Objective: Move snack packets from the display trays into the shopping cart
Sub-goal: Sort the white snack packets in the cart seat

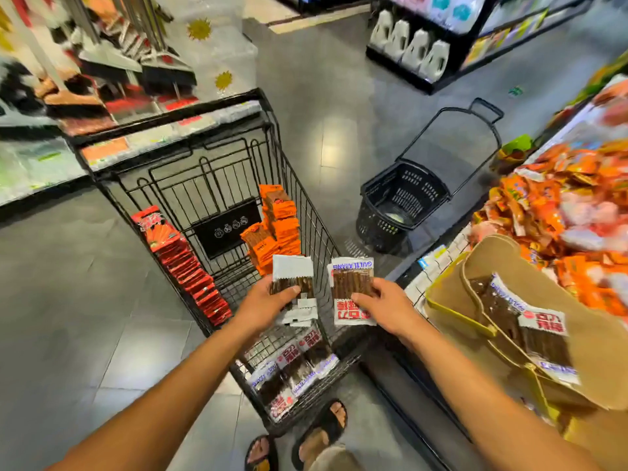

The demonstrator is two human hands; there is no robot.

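Left hand grips packet stack | right hand pinches one packet | one cart beneath

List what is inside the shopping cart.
Inside the shopping cart: a row of red packets along the left wall, stacked orange packets at the right, white-and-brown packets at the near end. The left hand and held packets hide part of the floor.

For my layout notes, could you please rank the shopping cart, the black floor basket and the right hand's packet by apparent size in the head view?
1. shopping cart
2. black basket
3. packet held by the right hand
The packet is nearest the camera, yet clearly looks smallest.
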